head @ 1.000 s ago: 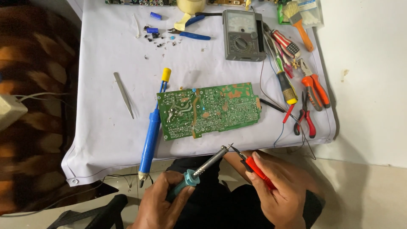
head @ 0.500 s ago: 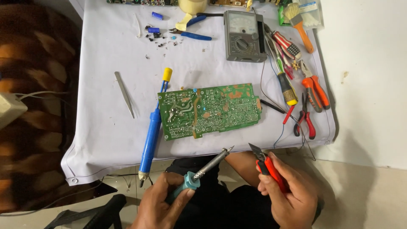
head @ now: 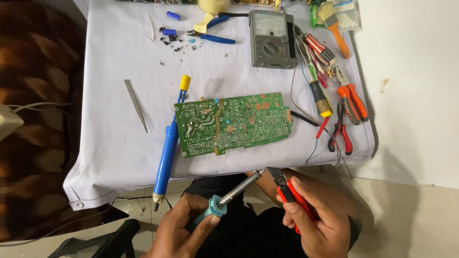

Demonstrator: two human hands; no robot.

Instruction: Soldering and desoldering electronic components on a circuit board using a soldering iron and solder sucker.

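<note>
My left hand grips the teal handle of a soldering iron, its metal shaft angled up to the right. My right hand holds red-handled cutters, their jaws right beside the iron's tip, below the table's near edge. A green circuit board lies solder side up on the white table cover, just beyond both hands. To the left of the board lies a blue desoldering pump with a yellow cap.
Metal tweezers lie at the left. At the back stand a grey multimeter, blue-handled pliers and small loose parts. Screwdrivers, orange and red pliers, a brush and wires crowd the right edge. A white wall is at right.
My right hand has shifted the red cutters a little, and their jaws now sit close against the iron's tip. The iron and left hand have barely moved.
</note>
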